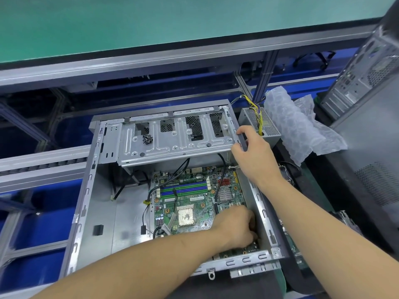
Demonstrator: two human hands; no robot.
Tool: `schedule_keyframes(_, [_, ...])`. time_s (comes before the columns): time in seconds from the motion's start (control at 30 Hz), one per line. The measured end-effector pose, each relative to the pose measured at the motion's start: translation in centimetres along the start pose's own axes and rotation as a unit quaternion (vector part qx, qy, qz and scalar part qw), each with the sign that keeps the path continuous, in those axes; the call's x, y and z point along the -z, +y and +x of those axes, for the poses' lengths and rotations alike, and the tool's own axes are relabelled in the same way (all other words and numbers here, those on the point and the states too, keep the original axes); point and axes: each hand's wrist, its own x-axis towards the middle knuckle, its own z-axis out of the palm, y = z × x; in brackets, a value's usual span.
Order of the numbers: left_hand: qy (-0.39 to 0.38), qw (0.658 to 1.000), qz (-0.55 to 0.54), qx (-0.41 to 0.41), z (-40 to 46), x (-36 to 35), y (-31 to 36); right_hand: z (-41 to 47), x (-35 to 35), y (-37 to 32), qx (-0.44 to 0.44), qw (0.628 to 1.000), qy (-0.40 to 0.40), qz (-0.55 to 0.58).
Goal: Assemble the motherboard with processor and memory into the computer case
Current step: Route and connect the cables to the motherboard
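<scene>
An open grey computer case [86, 190] lies on its side. Inside it rests a green motherboard [194, 203] with blue and green memory slots [183, 188] and a silver processor [186, 216] at its middle. My left hand [235, 225] reaches into the case's near right corner, fingers curled down on the motherboard's right edge; what they grip is hidden. My right hand [252, 147] holds the case's right rim near the drive cage [172, 139]. A small heap of black screws [147, 139] lies on the drive cage.
A grey power supply [261, 124] with yellow wires stands just right of the case, beside crumpled bubble wrap [302, 130]. Another computer tower [367, 72] stands at far right. Black cables [179, 169] hang over the motherboard. A conveyor frame runs behind.
</scene>
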Motion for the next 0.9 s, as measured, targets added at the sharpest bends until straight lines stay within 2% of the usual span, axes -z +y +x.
schedule_keyframes(0.4, [0.013,0.996,0.085,-0.039,-0.2,-0.2,0.8,0.0,-0.1,0.1,0.005,1.000,0.001,-0.009])
schedule_keyframes(0.6, [0.006,0.997,0.069,-0.025,0.0,-0.4,0.8,0.0,0.0,-0.1,0.006,1.000,-0.004,-0.024])
schedule_keyframes(0.77, [-0.006,1.000,0.002,0.006,0.3,-0.2,0.0,0.0,-0.1,0.0,-0.001,1.000,-0.004,-0.026])
schedule_keyframes(0.9, [-0.021,0.997,0.046,-0.059,0.5,0.5,-0.4,0.0,-0.1,0.1,-0.003,1.000,-0.005,-0.026])
